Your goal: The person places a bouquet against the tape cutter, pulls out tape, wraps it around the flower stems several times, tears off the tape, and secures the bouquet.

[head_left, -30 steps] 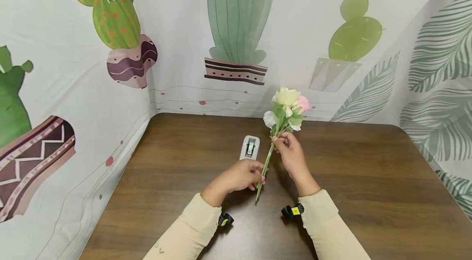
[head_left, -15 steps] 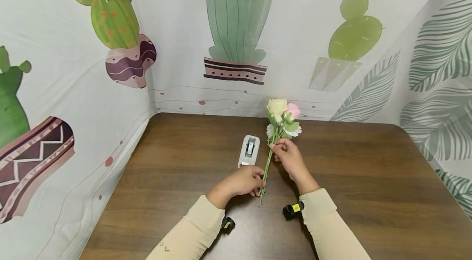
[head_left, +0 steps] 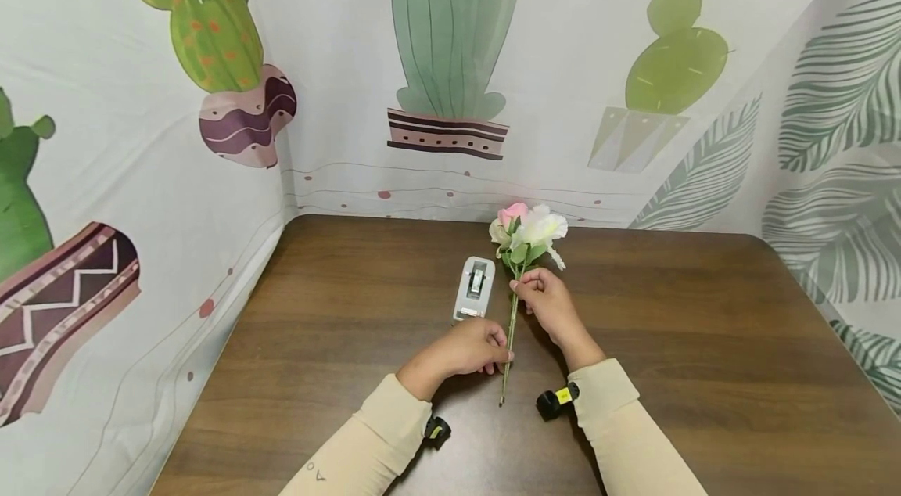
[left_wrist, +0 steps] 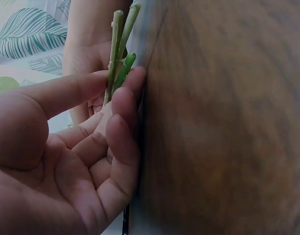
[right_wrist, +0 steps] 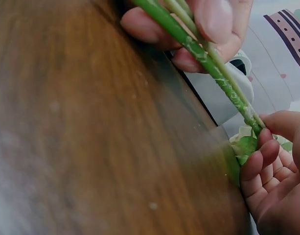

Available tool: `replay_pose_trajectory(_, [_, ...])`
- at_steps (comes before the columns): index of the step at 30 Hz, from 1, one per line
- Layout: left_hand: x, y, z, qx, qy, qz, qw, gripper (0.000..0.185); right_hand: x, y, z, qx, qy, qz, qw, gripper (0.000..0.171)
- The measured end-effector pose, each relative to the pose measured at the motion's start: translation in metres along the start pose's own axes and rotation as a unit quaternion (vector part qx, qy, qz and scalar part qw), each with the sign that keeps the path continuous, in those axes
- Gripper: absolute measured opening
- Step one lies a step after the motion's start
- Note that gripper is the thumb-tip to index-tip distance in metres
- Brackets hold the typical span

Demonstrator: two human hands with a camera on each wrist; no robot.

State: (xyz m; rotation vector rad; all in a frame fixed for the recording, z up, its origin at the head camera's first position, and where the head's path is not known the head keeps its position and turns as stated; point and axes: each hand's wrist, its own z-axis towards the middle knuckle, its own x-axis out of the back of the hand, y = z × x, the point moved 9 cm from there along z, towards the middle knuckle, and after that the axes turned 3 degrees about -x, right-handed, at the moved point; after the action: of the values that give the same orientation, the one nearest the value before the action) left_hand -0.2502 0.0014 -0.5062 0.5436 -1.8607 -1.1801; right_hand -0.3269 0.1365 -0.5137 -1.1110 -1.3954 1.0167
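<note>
A small bunch of artificial flowers, cream, white and pink, stands tilted over the brown table on thin green stems. My left hand pinches the lower stems between thumb and fingertips. My right hand grips the stems higher up, just under the leaves. A white tape dispenser lies just left of the flowers, behind my left hand.
Cloth walls printed with cacti and palm leaves close in the table at the back, left and right. A small black and yellow camera sits on each wrist. Bare wood stretches to the right of my hands.
The bunch has come lower and turned in my fingers: the pink bloom now shows on the left, the cream one on the right. Both hands keep their hold.
</note>
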Motion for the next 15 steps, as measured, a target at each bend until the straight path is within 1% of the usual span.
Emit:
replay_pose_trajectory(4, [0.0000, 0.0009, 0.0007, -0.004, 0.005, 0.017, 0.9998, 0.017, 0.0013, 0.0030, 0.0010, -0.009, 0.003, -0.008, 1.000, 0.018])
replay_pose_trajectory(8, [0.0007, 0.0018, -0.0001, -0.003, 0.009, 0.034, 0.9994, 0.019, 0.0014, 0.0052, 0.0019, -0.012, 0.000, -0.021, 1.000, 0.020])
replay_pose_trajectory(15, [0.0002, 0.0014, -0.0024, 0.000, 0.012, 0.083, 0.9965, 0.021, -0.0013, 0.0070, 0.0029, -0.005, -0.016, -0.065, 0.998, 0.022])
